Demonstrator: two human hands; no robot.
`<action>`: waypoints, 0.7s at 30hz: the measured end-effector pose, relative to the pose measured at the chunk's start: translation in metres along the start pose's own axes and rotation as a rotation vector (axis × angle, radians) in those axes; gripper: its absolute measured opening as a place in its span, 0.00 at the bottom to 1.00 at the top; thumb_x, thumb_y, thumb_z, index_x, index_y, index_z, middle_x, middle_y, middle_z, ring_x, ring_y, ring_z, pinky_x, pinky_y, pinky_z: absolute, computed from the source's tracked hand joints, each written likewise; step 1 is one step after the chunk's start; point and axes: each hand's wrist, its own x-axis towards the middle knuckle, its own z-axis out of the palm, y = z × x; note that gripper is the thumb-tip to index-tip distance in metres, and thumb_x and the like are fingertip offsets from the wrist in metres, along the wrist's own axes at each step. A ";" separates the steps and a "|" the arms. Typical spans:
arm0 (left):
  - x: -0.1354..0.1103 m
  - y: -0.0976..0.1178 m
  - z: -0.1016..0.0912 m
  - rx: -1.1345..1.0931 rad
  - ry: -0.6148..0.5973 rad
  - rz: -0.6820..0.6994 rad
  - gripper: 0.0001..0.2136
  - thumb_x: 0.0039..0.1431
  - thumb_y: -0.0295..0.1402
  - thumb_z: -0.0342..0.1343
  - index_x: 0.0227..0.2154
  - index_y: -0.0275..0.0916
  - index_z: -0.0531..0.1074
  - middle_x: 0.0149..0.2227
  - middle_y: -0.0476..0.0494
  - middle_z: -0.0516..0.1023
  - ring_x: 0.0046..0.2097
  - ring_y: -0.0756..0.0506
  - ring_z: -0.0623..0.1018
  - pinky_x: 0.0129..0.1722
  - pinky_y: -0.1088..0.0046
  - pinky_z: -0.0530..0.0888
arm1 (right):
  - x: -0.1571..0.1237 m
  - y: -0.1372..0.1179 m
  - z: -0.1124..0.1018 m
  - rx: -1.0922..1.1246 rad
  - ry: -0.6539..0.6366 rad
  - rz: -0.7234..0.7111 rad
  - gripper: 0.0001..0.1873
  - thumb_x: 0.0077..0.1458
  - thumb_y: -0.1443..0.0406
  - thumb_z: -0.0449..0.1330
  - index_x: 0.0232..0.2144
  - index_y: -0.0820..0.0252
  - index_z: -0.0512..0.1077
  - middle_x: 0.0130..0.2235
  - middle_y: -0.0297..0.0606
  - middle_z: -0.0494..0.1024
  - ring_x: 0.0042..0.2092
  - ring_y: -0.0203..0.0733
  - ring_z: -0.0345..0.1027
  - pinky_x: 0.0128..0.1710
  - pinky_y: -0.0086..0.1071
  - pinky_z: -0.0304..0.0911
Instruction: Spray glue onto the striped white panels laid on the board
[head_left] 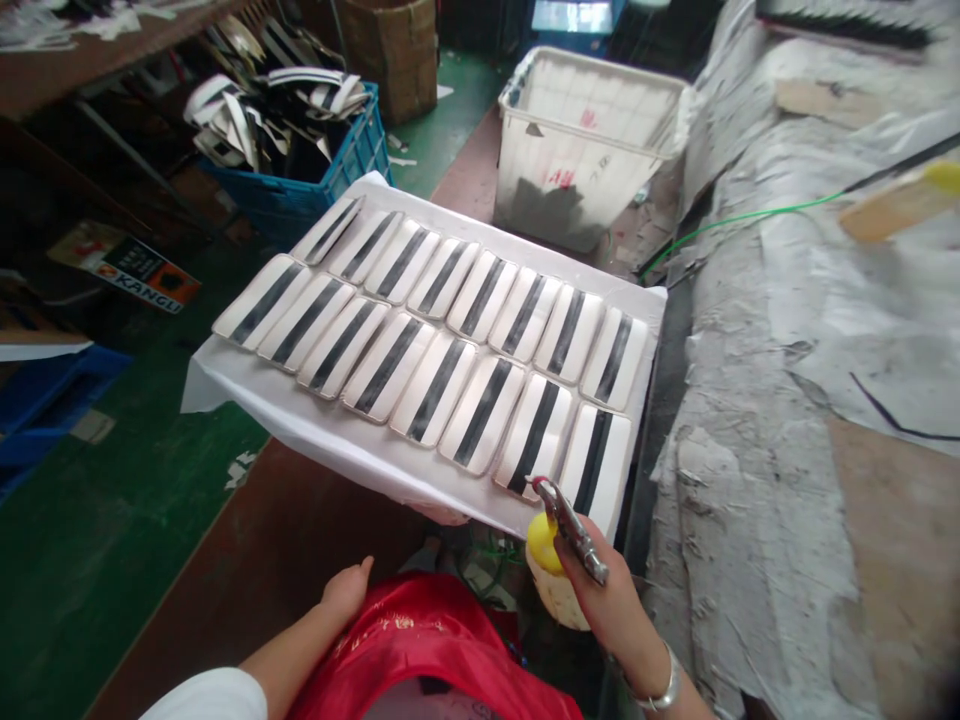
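Note:
My right hand (604, 590) is closed around a metal spray gun (574, 530) with a yellow-lidded, pale cup (555, 590) beneath it. The gun's red-ringed nozzle points toward the near right end of a board covered in white sheet (315, 405). On the sheet lie two rows of flat white pieces with rounded corners, each with a dark lengthwise stripe, such as this striped piece (536, 430) near the nozzle. My left hand (346, 590) hovers beside the red apron (420, 640), apart from the board; its thumb shows but the other fingers are hidden.
Beyond the board stand a white plastic bin (585, 160) and a blue crate (300, 200) heaped with white and dark pieces. A cardboard box (390, 60) is behind. To the right runs a grey, crusted surface (750, 400) with a green hose (757, 212) across it.

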 end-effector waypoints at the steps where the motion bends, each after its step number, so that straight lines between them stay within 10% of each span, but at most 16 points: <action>1: 0.002 0.000 -0.003 -0.007 -0.005 0.004 0.29 0.56 0.23 0.42 0.63 0.34 0.55 0.51 0.32 0.75 0.52 0.41 0.76 0.50 0.65 0.71 | 0.006 -0.003 -0.002 -0.006 0.031 0.003 0.18 0.60 0.52 0.54 0.45 0.58 0.69 0.38 0.36 0.76 0.42 0.45 0.69 0.42 0.34 0.63; 12: 0.017 -0.003 -0.013 -0.040 -0.041 0.035 0.31 0.56 0.21 0.42 0.65 0.34 0.52 0.52 0.31 0.74 0.52 0.40 0.75 0.51 0.63 0.71 | 0.050 -0.027 0.003 0.002 0.202 -0.067 0.18 0.60 0.55 0.55 0.48 0.58 0.68 0.41 0.38 0.75 0.42 0.44 0.68 0.43 0.34 0.62; 21: 0.019 -0.020 -0.020 -0.120 -0.021 0.010 0.30 0.57 0.23 0.42 0.65 0.34 0.52 0.52 0.31 0.75 0.52 0.40 0.76 0.51 0.62 0.71 | 0.036 -0.043 0.023 -0.005 -0.038 -0.015 0.17 0.62 0.53 0.53 0.47 0.57 0.68 0.38 0.35 0.74 0.38 0.41 0.67 0.39 0.33 0.62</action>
